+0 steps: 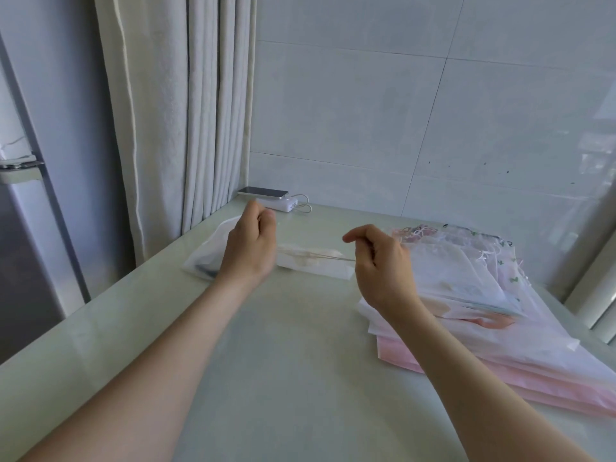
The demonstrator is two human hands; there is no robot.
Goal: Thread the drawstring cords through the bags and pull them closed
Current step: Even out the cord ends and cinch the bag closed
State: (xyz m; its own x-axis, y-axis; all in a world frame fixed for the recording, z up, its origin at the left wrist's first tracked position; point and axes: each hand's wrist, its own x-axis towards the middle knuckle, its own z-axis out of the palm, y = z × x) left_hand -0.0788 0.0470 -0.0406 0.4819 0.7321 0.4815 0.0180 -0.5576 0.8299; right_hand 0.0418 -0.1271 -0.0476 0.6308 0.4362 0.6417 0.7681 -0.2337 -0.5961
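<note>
A translucent white drawstring bag (313, 266) lies flat on the pale table (283, 345), its top gathered. A thin cream cord (328, 255) runs taut across it between my hands. My left hand (250, 248) hovers over the bag's left part with its fingers curled; the cord end there is hidden behind the hand. My right hand (380, 261) pinches the cord's right end just right of the bag. A stack of pink and white drawstring bags (483, 295) lies to the right, under my right wrist.
A phone (263, 193) sits on a white power bank (281, 205) with a cable at the table's far corner. A curtain (186, 111) hangs at the left and a tiled wall (416, 111) stands behind. A window frame (596, 295) borders the right edge.
</note>
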